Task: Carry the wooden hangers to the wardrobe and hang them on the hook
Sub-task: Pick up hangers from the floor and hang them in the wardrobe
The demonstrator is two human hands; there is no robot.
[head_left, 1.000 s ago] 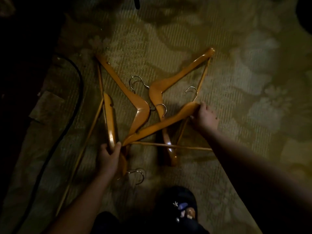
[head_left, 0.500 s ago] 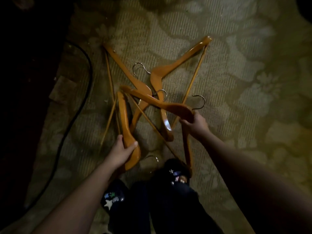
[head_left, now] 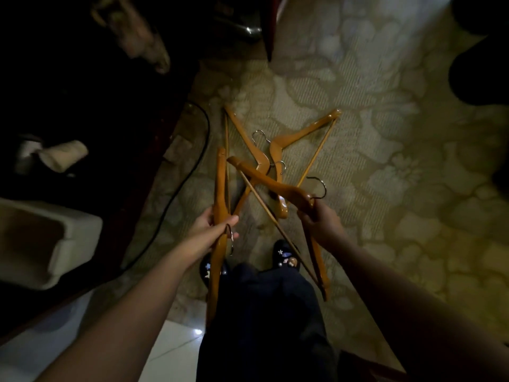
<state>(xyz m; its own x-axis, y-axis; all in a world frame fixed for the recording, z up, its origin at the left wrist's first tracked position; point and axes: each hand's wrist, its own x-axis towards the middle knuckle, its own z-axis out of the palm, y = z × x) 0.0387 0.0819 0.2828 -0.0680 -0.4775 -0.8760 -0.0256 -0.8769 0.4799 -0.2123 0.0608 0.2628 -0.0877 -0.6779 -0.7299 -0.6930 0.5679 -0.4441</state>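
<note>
Over the patterned carpet (head_left: 358, 78), four wooden hangers (head_left: 303, 130): two lie crossed; left hand (head_left: 210, 229) grips one pointing straight away, right hand (head_left: 321, 224) grips another slanting left, hook rightward.

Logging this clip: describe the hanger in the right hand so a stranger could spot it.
Four hangers cross over the patterned carpet. The right hand grips this hanger at its neck; only its hook juts right, clear of the rest.
</note>
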